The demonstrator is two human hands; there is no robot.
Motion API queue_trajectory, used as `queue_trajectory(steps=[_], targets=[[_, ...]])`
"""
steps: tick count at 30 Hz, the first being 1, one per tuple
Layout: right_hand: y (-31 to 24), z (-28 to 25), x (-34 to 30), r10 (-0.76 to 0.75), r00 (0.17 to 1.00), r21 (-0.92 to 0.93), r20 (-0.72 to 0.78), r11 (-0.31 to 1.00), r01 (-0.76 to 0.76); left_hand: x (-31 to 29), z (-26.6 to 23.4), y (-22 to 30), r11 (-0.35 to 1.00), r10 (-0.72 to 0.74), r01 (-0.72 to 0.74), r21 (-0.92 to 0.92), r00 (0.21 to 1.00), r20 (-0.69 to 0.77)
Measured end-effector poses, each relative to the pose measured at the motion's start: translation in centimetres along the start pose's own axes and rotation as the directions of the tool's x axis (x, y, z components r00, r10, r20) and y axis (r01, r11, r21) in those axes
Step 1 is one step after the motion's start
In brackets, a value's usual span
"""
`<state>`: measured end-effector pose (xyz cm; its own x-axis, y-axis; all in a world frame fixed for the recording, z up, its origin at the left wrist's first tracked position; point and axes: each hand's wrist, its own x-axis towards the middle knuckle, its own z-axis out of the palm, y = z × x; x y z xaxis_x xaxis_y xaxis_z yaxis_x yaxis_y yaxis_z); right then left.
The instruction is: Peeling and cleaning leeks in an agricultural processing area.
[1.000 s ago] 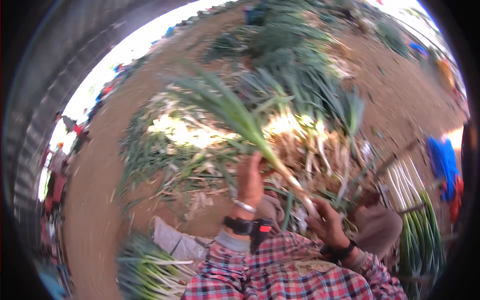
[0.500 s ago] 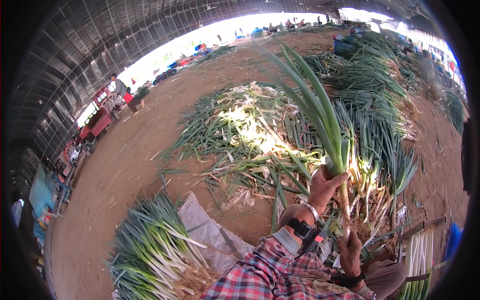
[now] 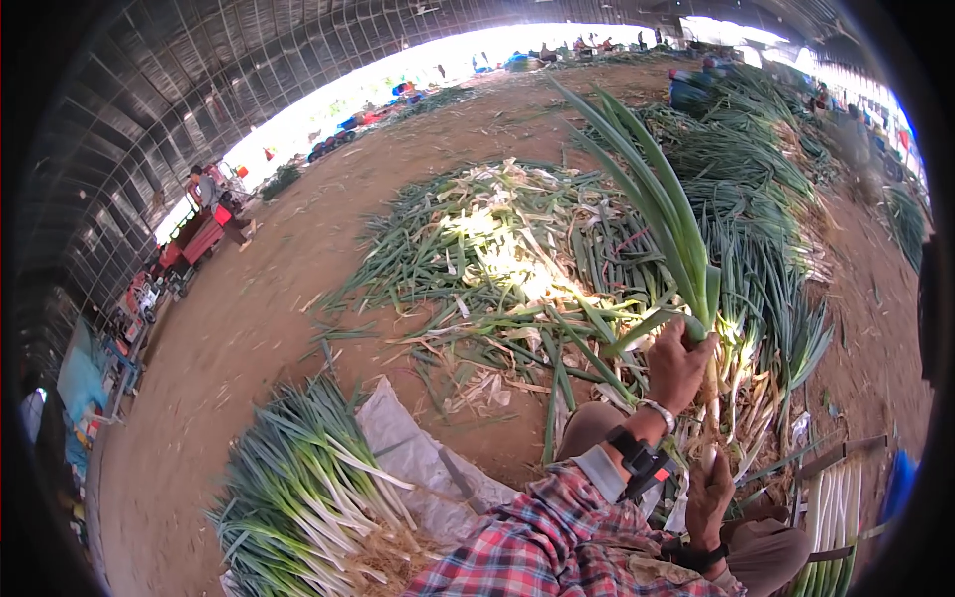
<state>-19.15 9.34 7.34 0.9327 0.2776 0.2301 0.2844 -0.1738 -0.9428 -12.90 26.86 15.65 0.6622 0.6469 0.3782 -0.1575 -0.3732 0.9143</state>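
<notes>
A long green onion [image 3: 686,249] stands nearly upright in front of me, its leaves leaning toward the far left. My left hand [image 3: 680,360] is closed round the stalk just below the leaves, and one leaf bends down beside the fingers. Lower down, my right hand [image 3: 708,502] has its fingers pinched at the root end of the same stalk; the fingers partly hide that end. Behind both hands lie untrimmed green onions [image 3: 741,368] with brown roots and dry skins. At near left, cleaned green onions [image 3: 313,488] with white stems are piled beside a pale sheet [image 3: 398,433].
A heap of stripped leaves [image 3: 497,249] covers the ground ahead. Stacked onion bundles [image 3: 741,159] run along the right. White stems lie in a frame [image 3: 834,507] at near right, by a blue object [image 3: 900,486]. At far left, a person [image 3: 219,207] is beside a red cart [image 3: 202,239].
My left hand and the green onion have shifted slightly right. A leaf now hangs down by the left fingers. My right hand has moved slightly right at the root end. The distant person moved left.
</notes>
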Motion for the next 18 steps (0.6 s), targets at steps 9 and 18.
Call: queue_trajectory(steps=[9,18], targets=[[1.4,-1.8,2.6,0.107,0.983,0.446,-0.148,0.895,-0.03,-8.1,1.4,0.1,0.949,0.097,0.103,-0.298,0.803,0.587],[-1.3,-5.8,2.5,0.087,0.979,0.271,0.185,0.953,-0.136,-4.1,-7.8,-3.1,0.989,-0.14,0.116,0.09,0.564,0.814]])
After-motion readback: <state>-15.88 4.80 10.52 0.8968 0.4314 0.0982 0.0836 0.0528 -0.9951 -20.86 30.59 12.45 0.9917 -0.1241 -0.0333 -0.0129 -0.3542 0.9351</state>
